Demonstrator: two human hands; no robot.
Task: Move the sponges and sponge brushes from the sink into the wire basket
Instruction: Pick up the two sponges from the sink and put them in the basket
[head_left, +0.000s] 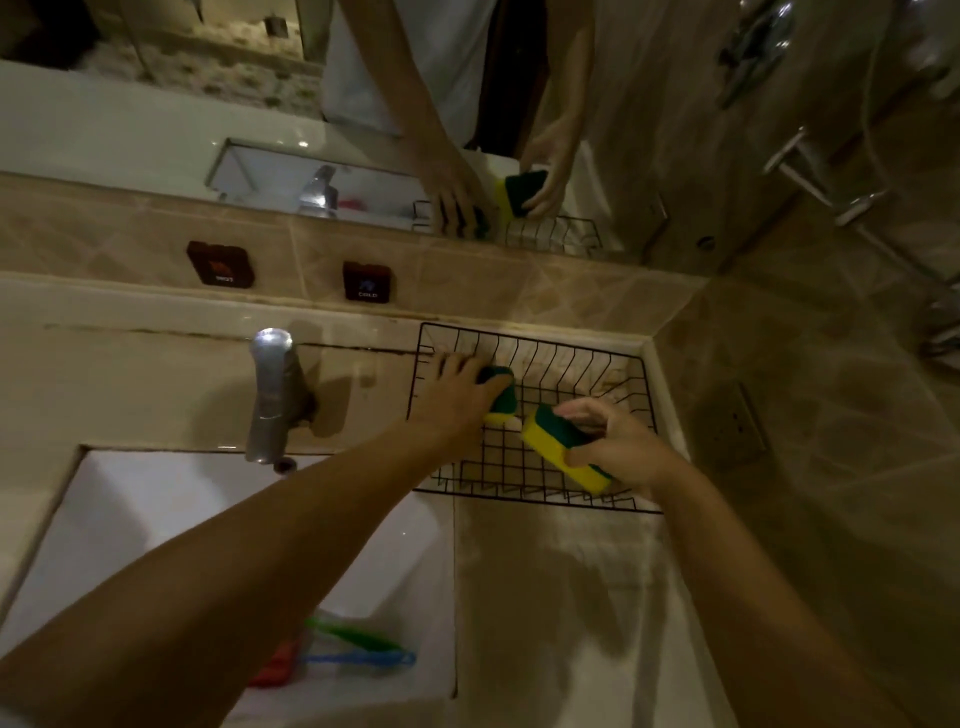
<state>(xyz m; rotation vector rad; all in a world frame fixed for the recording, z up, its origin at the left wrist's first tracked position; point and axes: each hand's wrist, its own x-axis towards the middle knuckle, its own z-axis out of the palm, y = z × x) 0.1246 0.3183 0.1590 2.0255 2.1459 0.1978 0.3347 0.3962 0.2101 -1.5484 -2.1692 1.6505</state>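
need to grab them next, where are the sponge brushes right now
In the head view they lie in the near right corner of the white sink: sponge brushes with green, blue and red parts, partly hidden under the left forearm.

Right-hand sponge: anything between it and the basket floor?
Nothing visible. The right hand holds its sponge tilted over the wire basket, bare grid under it. The left hand and its sponge sit at the basket's left side, apart.

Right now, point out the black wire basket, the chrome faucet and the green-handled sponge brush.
black wire basket (530, 340): head view, on its far rim wire.
chrome faucet (270, 395): head view, on the middle of its spout.
green-handled sponge brush (358, 635): head view, on its handle, in the sink.
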